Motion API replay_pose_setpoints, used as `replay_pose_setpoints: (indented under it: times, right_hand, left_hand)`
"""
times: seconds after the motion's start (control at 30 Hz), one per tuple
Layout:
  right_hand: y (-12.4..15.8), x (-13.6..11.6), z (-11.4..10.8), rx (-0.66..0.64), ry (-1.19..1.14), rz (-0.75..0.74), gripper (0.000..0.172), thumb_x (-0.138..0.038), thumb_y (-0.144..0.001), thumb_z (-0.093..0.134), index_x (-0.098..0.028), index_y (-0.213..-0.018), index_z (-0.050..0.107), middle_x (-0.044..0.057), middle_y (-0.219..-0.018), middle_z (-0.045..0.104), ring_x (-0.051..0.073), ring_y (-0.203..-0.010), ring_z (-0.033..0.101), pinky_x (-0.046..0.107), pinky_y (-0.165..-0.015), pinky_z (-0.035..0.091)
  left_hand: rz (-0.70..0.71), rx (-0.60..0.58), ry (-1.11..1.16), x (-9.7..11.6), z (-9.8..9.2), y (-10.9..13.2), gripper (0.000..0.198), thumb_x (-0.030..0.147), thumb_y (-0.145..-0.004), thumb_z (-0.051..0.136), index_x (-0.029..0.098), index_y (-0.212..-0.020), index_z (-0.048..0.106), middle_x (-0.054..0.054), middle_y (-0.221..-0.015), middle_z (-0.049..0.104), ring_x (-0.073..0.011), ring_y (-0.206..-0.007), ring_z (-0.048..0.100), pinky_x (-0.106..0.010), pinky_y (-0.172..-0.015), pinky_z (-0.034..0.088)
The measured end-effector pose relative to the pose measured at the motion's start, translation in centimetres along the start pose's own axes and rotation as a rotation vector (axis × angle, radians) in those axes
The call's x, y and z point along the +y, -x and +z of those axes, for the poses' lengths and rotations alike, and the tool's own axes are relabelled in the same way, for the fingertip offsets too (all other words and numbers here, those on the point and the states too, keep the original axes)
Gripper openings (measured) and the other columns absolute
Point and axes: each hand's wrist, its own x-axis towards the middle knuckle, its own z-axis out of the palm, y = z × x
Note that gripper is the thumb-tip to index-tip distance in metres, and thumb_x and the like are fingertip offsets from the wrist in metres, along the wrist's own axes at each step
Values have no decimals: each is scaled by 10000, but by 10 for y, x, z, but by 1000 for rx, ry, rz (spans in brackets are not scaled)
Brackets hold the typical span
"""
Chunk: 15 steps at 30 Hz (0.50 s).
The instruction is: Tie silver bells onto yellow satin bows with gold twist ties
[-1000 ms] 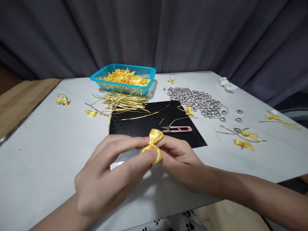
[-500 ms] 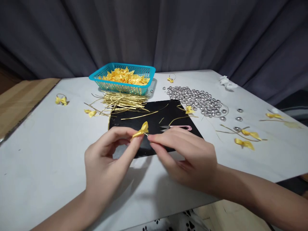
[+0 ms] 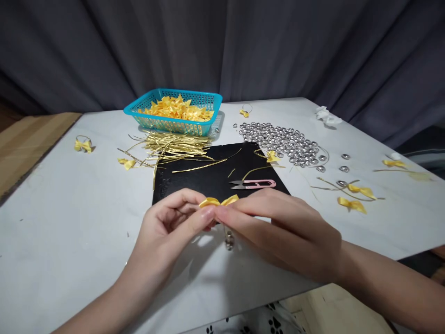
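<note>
Left hand (image 3: 170, 227): yellow satin ribbon bow (image 3: 230, 200) pinched between thumb and fingers.
Right hand (image 3: 299, 227): same bow pinched; thumb tips pressed together.
Bow: held up between both hands' fingertips.
Shiny silver bead (image 3: 229, 240): hung on thin strand below fingertips.
Pink-handled metal snips (image 3: 259, 184): laid on flat black mat (image 3: 201, 183), just beyond right hand.

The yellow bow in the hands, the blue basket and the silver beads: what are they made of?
The bow looks like satin ribbon: smooth, glossy, softly folded. The basket is probably moulded plastic, lightly glossy, with regular holes in its walls. The beads look mirror-bright, with sharp highlights; metal or coated plastic, I can't tell.
</note>
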Motion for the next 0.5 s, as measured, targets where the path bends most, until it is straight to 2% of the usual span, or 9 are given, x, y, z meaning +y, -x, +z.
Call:
replay_pose_setpoints:
  times: [0.1,0.2,0.3,0.4,0.5]
  right_hand:
    - [4,1,5,6,-81,34,249,-216,-949,375,-198,-909,620,-15,-802,718,74,-648,642,177,-564,498]
    - [3,2,5,21,-90,47,305,-253,-962,347,-177,-837,614,-12,-737,706,59,-589,619,153,-540,492]
    - [-4,0,1,-24,-3,-44,256,-183,-943,385,-148,-832,613,8,-747,693,59,-631,613,146,-586,487]
    - [-10,-2,-1,-87,125,-115,126,-100,-871,494,-125,-832,611,24,-782,675,77,-690,601,162,-624,481]
    - [-10,-2,3,-33,202,-80,104,-87,-846,512,-132,-809,598,15,-764,650,86,-696,584,179,-598,477]
  left_hand:
    - [137,45,-207,3,-1,1,35,231,-777,639,224,-744,637,25,-644,645,-95,-547,590,-170,-485,496]
    - [381,58,-528,7,0,3,71,150,-774,600,215,-747,605,42,-613,612,-81,-533,561,-157,-465,456]
    - [547,91,-709,7,1,5,94,116,-784,574,207,-763,589,48,-611,601,-74,-538,548,-160,-480,441]
    - [537,140,-693,3,4,7,115,108,-803,556,208,-747,572,63,-592,579,-59,-507,524,-149,-469,430]
    - [473,165,-619,0,6,9,131,111,-813,548,212,-734,572,70,-603,583,-56,-519,535,-141,-482,441]
